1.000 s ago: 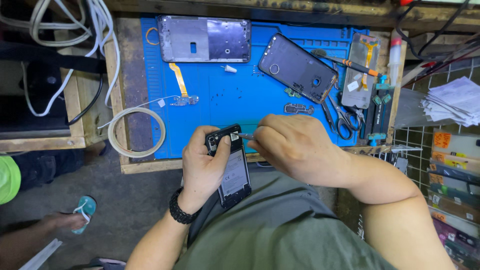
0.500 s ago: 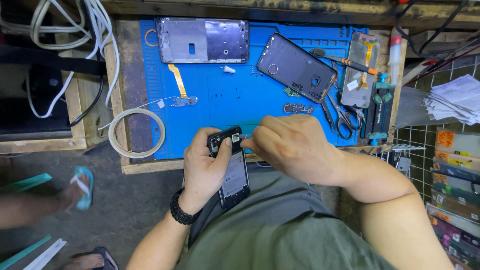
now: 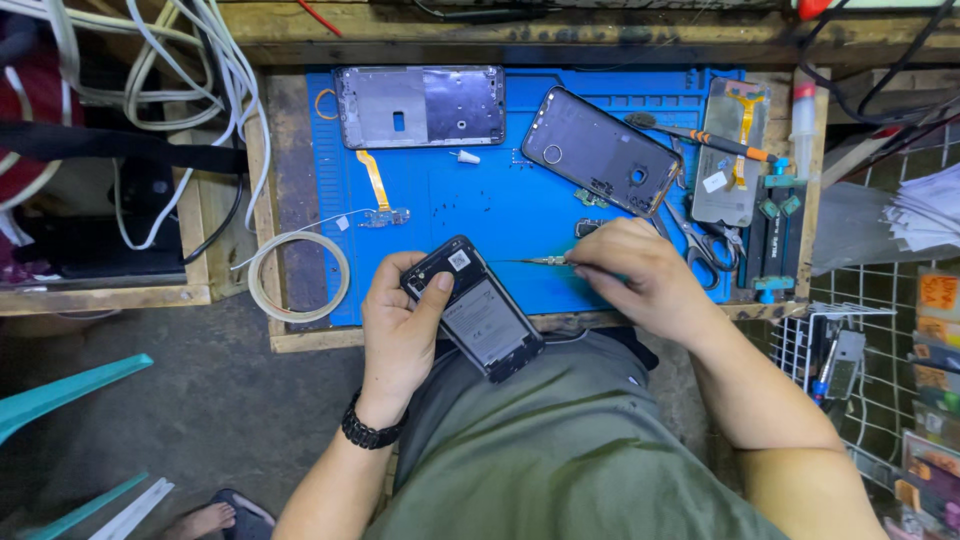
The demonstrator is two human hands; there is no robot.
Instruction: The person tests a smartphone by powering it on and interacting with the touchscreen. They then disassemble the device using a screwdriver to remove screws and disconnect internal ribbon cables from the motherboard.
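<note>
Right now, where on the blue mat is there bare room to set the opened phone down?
Best patch: mid-mat on the blue mat, between the orange flex cable, metal frame and dark back cover. The right edge is crowded with scissors and a screwdriver.

our left hand (image 3: 400, 325) sits at the centre of the frame, fingers curled, thumb pressed flat across the top, a dark beaded band around its wrist, forearm running to the lower edge. our right hand (image 3: 640, 280) lies right of centre, fingertips pinched together pointing left, its bare forearm stretching to the lower right corner.
</note>
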